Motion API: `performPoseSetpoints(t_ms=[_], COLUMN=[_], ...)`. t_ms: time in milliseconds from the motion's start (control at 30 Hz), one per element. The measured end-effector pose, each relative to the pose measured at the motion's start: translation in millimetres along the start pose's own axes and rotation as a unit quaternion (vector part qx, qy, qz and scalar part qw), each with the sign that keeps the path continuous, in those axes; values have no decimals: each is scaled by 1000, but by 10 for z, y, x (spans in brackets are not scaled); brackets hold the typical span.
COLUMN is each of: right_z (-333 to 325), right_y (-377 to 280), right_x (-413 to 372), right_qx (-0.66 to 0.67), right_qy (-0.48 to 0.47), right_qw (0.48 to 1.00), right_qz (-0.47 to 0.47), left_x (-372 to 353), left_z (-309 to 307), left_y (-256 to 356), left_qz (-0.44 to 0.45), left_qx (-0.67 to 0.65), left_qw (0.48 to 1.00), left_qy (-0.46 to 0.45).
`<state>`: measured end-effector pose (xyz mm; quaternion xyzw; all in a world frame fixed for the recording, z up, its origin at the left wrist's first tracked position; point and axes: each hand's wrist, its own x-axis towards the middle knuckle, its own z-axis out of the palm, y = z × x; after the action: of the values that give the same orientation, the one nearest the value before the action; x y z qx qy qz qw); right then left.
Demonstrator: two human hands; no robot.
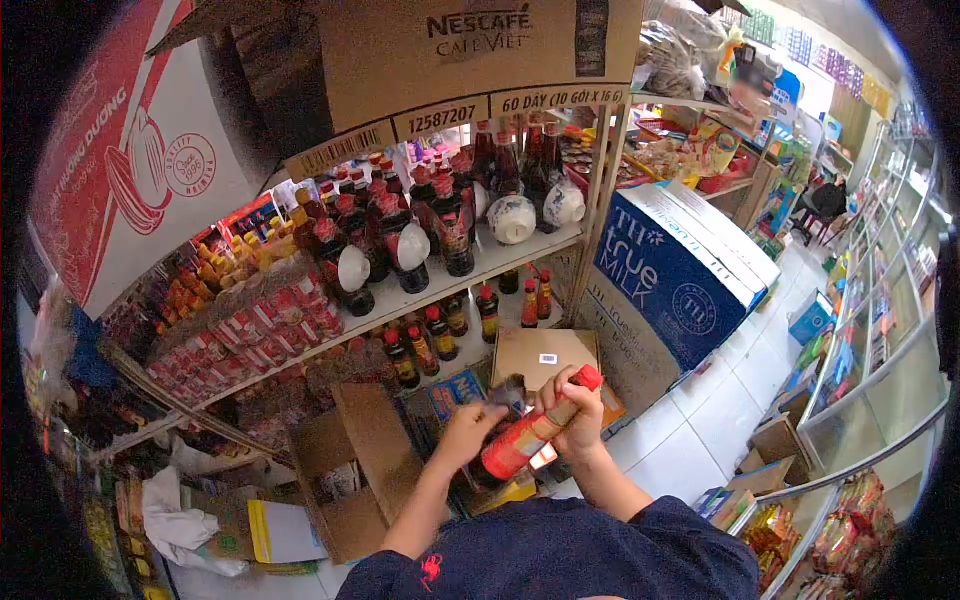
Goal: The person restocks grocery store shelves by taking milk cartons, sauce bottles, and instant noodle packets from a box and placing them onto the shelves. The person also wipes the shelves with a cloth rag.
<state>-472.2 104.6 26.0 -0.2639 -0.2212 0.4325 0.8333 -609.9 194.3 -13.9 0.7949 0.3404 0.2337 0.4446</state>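
My right hand [578, 420] is wrapped round the neck of a sauce bottle [518, 447] with a red cap and a red label. The bottle is tilted, its cap pointing up and to the right. Close to the bottle's left side, my left hand [472, 432] has its fingers pinched together. A small dark, blurred thing [509, 391] shows at those fingertips; its kind cannot be made out. Beyond both hands lies a closed cardboard box [545, 358] with a white barcode sticker.
Dark sauce bottles [452, 225], some with white bowls attached, fill the shelf [490, 262] ahead. A Nescafé carton [470, 60] sits above it. Blue TH true Milk cartons [670, 280] are stacked at right, beside the tiled aisle [735, 370]. An open cardboard box [375, 465] lies at lower left.
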Motion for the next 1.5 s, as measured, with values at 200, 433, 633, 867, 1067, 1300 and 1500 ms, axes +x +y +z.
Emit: performPoseSetpoints(t_ms=[200, 433, 633, 867, 1067, 1300, 1500], right_z=[-121, -25, -107, 6, 74, -140, 36], right_y=[-60, -76, -214, -343, -129, -385, -272], right_x=[112, 46, 215, 95, -130, 126, 209], right_qx=[-19, -9, 79, -75, -386, -65, 29], right_qy=[71, -85, -441, -353, -125, -369, -425], right_qw=[995, 995, 893, 930, 904, 924, 905], right_qz=[-73, -46, 33, 77, -132, -76, 8], left_x=[-310, -227, -254, -178, -24, -161, -186], left_z=[269, 228, 130, 328, 659, 465, 103], left_y=[-438, -145, -97, 79, 59, -71, 356], left_qz=[101, 134, 51, 65, 249, 109, 124], left_qx=[-288, -304, -158, -171, 12, -70, 51], left_qw=[952, 943, 954, 956, 965, 988, 987], left_qy=[10, -4, -250, -227, 87, -82, -90])
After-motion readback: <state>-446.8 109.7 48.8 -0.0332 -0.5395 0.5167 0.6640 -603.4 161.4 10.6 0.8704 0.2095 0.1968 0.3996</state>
